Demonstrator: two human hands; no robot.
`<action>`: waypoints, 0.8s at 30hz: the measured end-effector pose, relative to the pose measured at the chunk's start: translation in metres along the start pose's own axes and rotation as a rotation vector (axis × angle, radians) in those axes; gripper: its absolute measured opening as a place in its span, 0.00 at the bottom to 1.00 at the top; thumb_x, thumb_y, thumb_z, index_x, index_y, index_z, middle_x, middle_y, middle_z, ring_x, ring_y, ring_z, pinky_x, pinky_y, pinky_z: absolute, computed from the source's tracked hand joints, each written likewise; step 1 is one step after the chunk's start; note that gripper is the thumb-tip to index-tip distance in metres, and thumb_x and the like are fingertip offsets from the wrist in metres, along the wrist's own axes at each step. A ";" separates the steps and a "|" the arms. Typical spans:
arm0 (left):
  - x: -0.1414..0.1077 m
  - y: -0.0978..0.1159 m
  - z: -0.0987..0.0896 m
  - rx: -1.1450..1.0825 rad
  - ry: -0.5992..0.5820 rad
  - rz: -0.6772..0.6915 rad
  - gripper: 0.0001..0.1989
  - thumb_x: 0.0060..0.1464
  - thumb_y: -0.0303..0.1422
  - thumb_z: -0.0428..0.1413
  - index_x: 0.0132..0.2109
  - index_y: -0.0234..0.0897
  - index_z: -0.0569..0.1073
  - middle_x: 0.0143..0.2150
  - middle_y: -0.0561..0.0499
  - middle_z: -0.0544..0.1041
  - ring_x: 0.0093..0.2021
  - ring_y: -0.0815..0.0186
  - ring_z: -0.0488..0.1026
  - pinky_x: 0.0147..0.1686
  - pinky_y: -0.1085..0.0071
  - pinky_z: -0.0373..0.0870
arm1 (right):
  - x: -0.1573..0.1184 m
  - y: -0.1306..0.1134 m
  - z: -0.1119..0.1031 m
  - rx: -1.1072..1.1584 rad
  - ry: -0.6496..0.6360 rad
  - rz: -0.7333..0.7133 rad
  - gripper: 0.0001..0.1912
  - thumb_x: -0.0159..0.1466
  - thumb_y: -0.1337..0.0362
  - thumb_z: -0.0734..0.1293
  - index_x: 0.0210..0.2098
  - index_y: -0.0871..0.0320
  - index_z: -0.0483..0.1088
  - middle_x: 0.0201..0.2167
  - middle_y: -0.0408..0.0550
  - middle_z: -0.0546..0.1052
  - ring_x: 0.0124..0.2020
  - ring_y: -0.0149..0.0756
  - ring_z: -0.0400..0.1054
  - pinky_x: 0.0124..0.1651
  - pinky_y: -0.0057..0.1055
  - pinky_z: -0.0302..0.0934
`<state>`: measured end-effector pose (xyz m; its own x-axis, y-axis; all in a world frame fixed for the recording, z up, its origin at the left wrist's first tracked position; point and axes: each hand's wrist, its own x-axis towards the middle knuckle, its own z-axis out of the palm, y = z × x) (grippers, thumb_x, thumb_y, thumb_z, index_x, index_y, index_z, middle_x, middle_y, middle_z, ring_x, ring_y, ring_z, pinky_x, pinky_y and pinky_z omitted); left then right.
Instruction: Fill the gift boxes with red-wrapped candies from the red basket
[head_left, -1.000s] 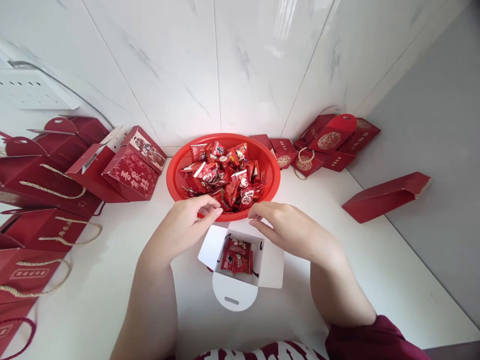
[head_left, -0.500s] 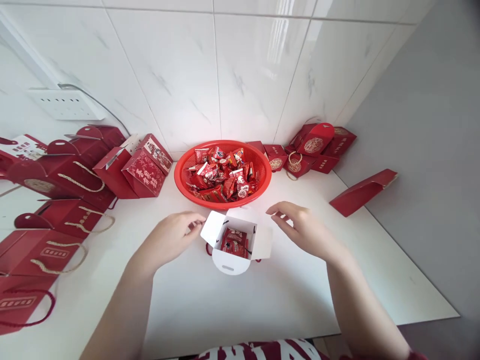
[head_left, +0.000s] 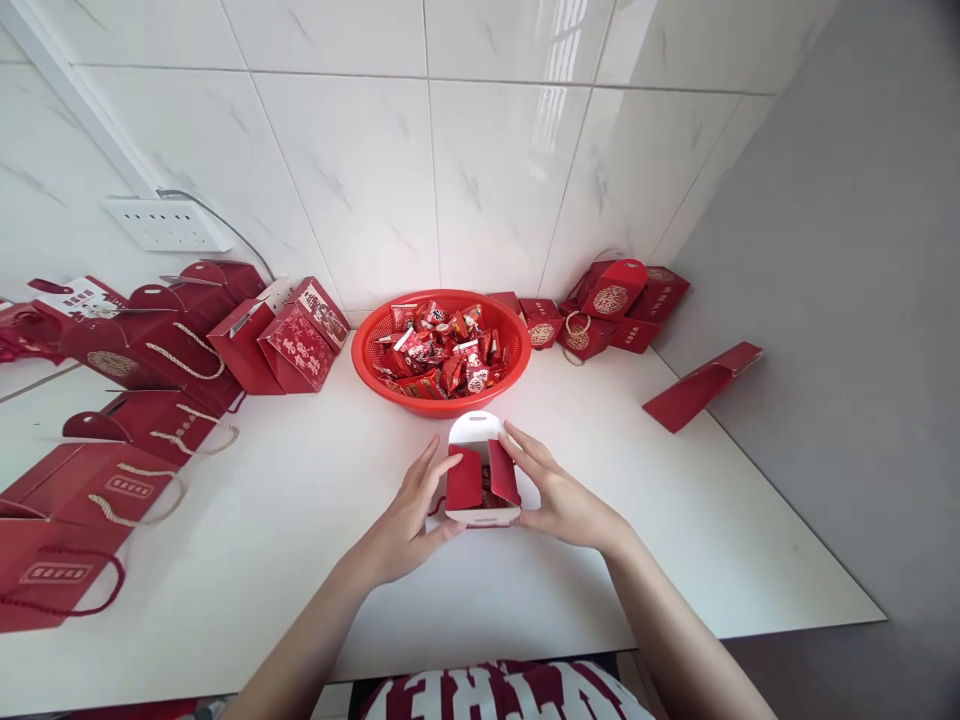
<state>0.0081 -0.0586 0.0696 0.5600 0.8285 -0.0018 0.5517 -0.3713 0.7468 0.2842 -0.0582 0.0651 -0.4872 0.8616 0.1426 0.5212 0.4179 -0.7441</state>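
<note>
A small red box [head_left: 465, 478], white inside, stands on the table in front of me. Its two red side flaps are folded inward, and candy shows through the gap between them. The white far flap stands up, and the near flap tilts toward me. My left hand [head_left: 409, 515] touches the box's left side, fingers spread. On the right side, my right hand [head_left: 559, 495] rests against the box with thumb and fingers apart. Behind the box is a red basket [head_left: 442, 408] full of red-wrapped candies [head_left: 450, 350].
Red gift boxes with rope handles [head_left: 142, 425] line the left side. More red boxes [head_left: 615, 300] stand at the back right. A flat red box [head_left: 697, 388] leans near the grey right wall. A white socket strip [head_left: 169, 224] is on the tiled wall.
Both hands have moved inward onto the box. Its side flaps, spread outward before, are now folded in over the candy, and the near flap has risen. The view has shifted slightly.
</note>
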 end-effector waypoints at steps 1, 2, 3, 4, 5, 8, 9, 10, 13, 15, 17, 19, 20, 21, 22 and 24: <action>0.005 0.000 0.000 -0.024 0.020 0.022 0.31 0.63 0.45 0.53 0.69 0.47 0.54 0.76 0.44 0.38 0.74 0.48 0.41 0.66 0.52 0.59 | 0.004 -0.003 -0.004 -0.022 -0.019 0.006 0.45 0.62 0.51 0.71 0.72 0.50 0.47 0.75 0.52 0.39 0.74 0.49 0.34 0.72 0.50 0.44; 0.011 0.000 -0.001 -0.048 0.039 0.042 0.27 0.63 0.45 0.53 0.65 0.45 0.59 0.74 0.42 0.45 0.73 0.48 0.48 0.64 0.53 0.60 | 0.008 -0.005 -0.008 -0.032 -0.037 0.014 0.39 0.64 0.49 0.69 0.70 0.51 0.55 0.74 0.53 0.41 0.74 0.51 0.35 0.71 0.51 0.44; 0.017 0.000 -0.002 -0.072 0.053 0.053 0.22 0.63 0.45 0.53 0.60 0.42 0.63 0.71 0.40 0.54 0.69 0.50 0.56 0.62 0.54 0.63 | 0.012 -0.007 -0.011 -0.029 -0.049 0.021 0.32 0.66 0.48 0.66 0.66 0.52 0.62 0.74 0.53 0.44 0.74 0.51 0.37 0.71 0.52 0.44; 0.023 0.000 -0.002 -0.097 0.061 0.050 0.18 0.63 0.44 0.52 0.56 0.41 0.66 0.66 0.40 0.62 0.63 0.52 0.64 0.59 0.55 0.66 | 0.016 -0.007 -0.013 -0.014 -0.046 0.031 0.28 0.67 0.48 0.65 0.63 0.52 0.66 0.73 0.54 0.47 0.73 0.51 0.40 0.70 0.53 0.45; 0.029 -0.001 -0.001 -0.123 0.065 0.037 0.16 0.63 0.44 0.52 0.52 0.39 0.67 0.59 0.42 0.68 0.57 0.55 0.69 0.55 0.57 0.68 | 0.019 -0.007 -0.013 0.011 -0.023 0.043 0.26 0.68 0.49 0.64 0.62 0.52 0.66 0.73 0.54 0.49 0.73 0.51 0.43 0.70 0.53 0.47; 0.040 -0.006 0.005 -0.238 0.082 0.005 0.15 0.63 0.43 0.53 0.49 0.38 0.65 0.47 0.46 0.73 0.45 0.59 0.73 0.48 0.59 0.72 | 0.027 0.001 -0.003 0.143 0.100 0.074 0.36 0.65 0.52 0.69 0.68 0.50 0.54 0.70 0.57 0.54 0.70 0.48 0.51 0.67 0.53 0.54; 0.042 -0.009 0.008 -0.304 0.102 0.017 0.17 0.62 0.43 0.54 0.52 0.38 0.64 0.48 0.45 0.73 0.46 0.59 0.73 0.49 0.59 0.72 | 0.028 0.005 0.001 0.209 0.129 0.069 0.41 0.64 0.54 0.70 0.70 0.50 0.48 0.69 0.58 0.57 0.68 0.47 0.54 0.66 0.52 0.56; 0.042 -0.012 0.013 -0.378 0.123 0.039 0.19 0.62 0.42 0.54 0.56 0.39 0.62 0.51 0.43 0.72 0.49 0.57 0.73 0.51 0.58 0.71 | 0.029 0.010 0.005 0.279 0.141 0.056 0.45 0.63 0.55 0.71 0.71 0.49 0.44 0.67 0.58 0.60 0.66 0.46 0.58 0.65 0.51 0.58; 0.041 -0.022 0.028 -0.557 0.145 0.118 0.31 0.63 0.40 0.53 0.67 0.41 0.50 0.64 0.37 0.64 0.60 0.53 0.68 0.57 0.55 0.69 | 0.028 0.019 0.014 0.436 0.121 0.015 0.47 0.62 0.57 0.72 0.72 0.48 0.42 0.61 0.56 0.67 0.60 0.44 0.65 0.63 0.49 0.60; 0.040 -0.029 0.036 -0.593 0.126 0.171 0.36 0.63 0.41 0.53 0.71 0.43 0.44 0.69 0.36 0.58 0.64 0.49 0.64 0.60 0.51 0.66 | 0.026 0.020 0.015 0.462 0.122 0.006 0.48 0.61 0.57 0.74 0.71 0.48 0.44 0.60 0.55 0.68 0.59 0.44 0.65 0.63 0.48 0.59; 0.039 -0.037 0.042 -0.597 0.124 0.223 0.40 0.63 0.43 0.51 0.73 0.44 0.38 0.71 0.36 0.55 0.68 0.46 0.59 0.61 0.47 0.64 | 0.025 0.019 0.015 0.473 0.134 0.005 0.49 0.60 0.57 0.75 0.72 0.48 0.44 0.59 0.54 0.68 0.59 0.44 0.65 0.64 0.48 0.59; 0.040 -0.043 0.046 -0.586 0.149 0.270 0.44 0.62 0.44 0.51 0.73 0.45 0.31 0.71 0.36 0.53 0.70 0.45 0.53 0.63 0.43 0.59 | 0.026 0.018 0.014 0.484 0.149 -0.009 0.50 0.60 0.58 0.75 0.72 0.47 0.43 0.58 0.54 0.69 0.58 0.43 0.65 0.63 0.47 0.59; 0.040 -0.045 0.047 -0.582 0.154 0.285 0.46 0.62 0.45 0.52 0.73 0.45 0.29 0.71 0.36 0.52 0.71 0.44 0.52 0.64 0.42 0.58 | 0.026 0.018 0.013 0.481 0.153 -0.026 0.48 0.60 0.58 0.75 0.71 0.47 0.45 0.57 0.54 0.70 0.58 0.43 0.65 0.63 0.46 0.59; 0.040 -0.047 0.047 -0.584 0.148 0.290 0.47 0.62 0.45 0.52 0.73 0.45 0.28 0.71 0.36 0.52 0.71 0.44 0.51 0.64 0.41 0.57 | 0.027 0.017 0.013 0.471 0.150 -0.050 0.45 0.61 0.59 0.75 0.70 0.48 0.50 0.56 0.54 0.70 0.58 0.43 0.66 0.62 0.46 0.60; 0.039 -0.048 0.047 -0.592 0.138 0.285 0.46 0.62 0.45 0.52 0.73 0.45 0.29 0.70 0.36 0.52 0.71 0.45 0.51 0.64 0.42 0.57 | 0.028 0.017 0.012 0.459 0.142 -0.080 0.39 0.61 0.59 0.74 0.68 0.48 0.56 0.56 0.54 0.70 0.58 0.43 0.66 0.62 0.45 0.61; 0.038 -0.049 0.045 -0.617 0.102 0.250 0.43 0.62 0.45 0.52 0.73 0.46 0.34 0.70 0.36 0.52 0.70 0.45 0.53 0.63 0.43 0.59 | 0.030 0.017 0.011 0.436 0.114 -0.126 0.25 0.63 0.59 0.72 0.59 0.50 0.68 0.56 0.54 0.70 0.58 0.44 0.66 0.61 0.44 0.62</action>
<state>0.0304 -0.0282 0.0032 0.5473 0.7953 0.2605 -0.0585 -0.2742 0.9599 0.2707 -0.0288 0.0492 -0.4347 0.8483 0.3022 0.1083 0.3824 -0.9176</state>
